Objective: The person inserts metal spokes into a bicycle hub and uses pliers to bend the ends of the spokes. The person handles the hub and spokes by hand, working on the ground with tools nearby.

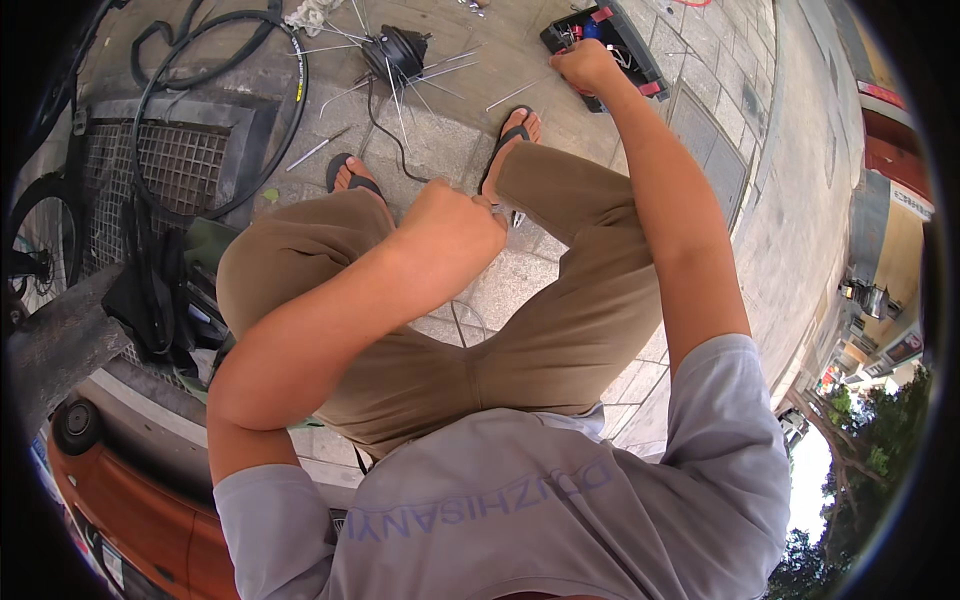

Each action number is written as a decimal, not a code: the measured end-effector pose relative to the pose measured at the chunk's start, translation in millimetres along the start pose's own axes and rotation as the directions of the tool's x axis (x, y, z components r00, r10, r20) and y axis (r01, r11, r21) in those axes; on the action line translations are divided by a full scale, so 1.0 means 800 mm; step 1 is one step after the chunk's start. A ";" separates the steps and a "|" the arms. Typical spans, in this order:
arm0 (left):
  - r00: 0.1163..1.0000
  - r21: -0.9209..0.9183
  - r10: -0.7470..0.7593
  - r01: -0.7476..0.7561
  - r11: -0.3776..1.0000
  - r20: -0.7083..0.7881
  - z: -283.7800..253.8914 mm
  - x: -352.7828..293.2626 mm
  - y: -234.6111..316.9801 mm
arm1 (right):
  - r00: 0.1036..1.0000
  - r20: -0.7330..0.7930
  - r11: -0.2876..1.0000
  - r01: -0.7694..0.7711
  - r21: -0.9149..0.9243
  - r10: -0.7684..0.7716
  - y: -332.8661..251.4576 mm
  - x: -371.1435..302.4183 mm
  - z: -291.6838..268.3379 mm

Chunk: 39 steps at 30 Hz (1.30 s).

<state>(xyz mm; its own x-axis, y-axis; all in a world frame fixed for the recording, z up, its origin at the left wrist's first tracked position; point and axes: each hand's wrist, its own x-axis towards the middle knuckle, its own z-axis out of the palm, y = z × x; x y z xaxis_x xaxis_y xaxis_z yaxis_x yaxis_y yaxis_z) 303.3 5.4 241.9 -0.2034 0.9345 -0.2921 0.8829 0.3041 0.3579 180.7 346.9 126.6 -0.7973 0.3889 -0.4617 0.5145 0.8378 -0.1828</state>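
The largest thing is the grey stone paving, which fills the centre and upper part of the frame, with brown trousers spread over it in the middle. An orange car stands at the lower left, and a metal grate lies at the upper left, partly ringed by a black hoop with a yellow label. A dark toolbox with red latches lies open at the upper right of centre, loose items inside it. The black hub, with thin metal spokes sticking out around it, rests on the ground at the upper centre. The left hand, in the middle of the frame, is curled closed; its grip is hidden. The smaller-looking right hand is at the toolbox's left side, and I cannot tell whether it grips anything. A black sandal shows above the left knee. Thinnest are the dark cable, running from the hub toward the left hand, and a slim tool lying left of it.
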 end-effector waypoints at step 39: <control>0.956 -0.247 -0.166 0.105 0.963 -0.242 -0.049 -0.015 -0.075 | 0.942 0.043 0.400 -0.182 0.898 0.331 -0.053 -0.007 0.228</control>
<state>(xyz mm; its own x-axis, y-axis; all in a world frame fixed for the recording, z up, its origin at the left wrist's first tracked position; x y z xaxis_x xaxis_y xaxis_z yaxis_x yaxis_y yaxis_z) 236.4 -16.7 258.5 -0.4433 0.8878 -0.1238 0.7250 0.4363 0.5329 221.0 238.8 -21.4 -0.5671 0.6276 -0.5334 0.6348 -0.0796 -0.7686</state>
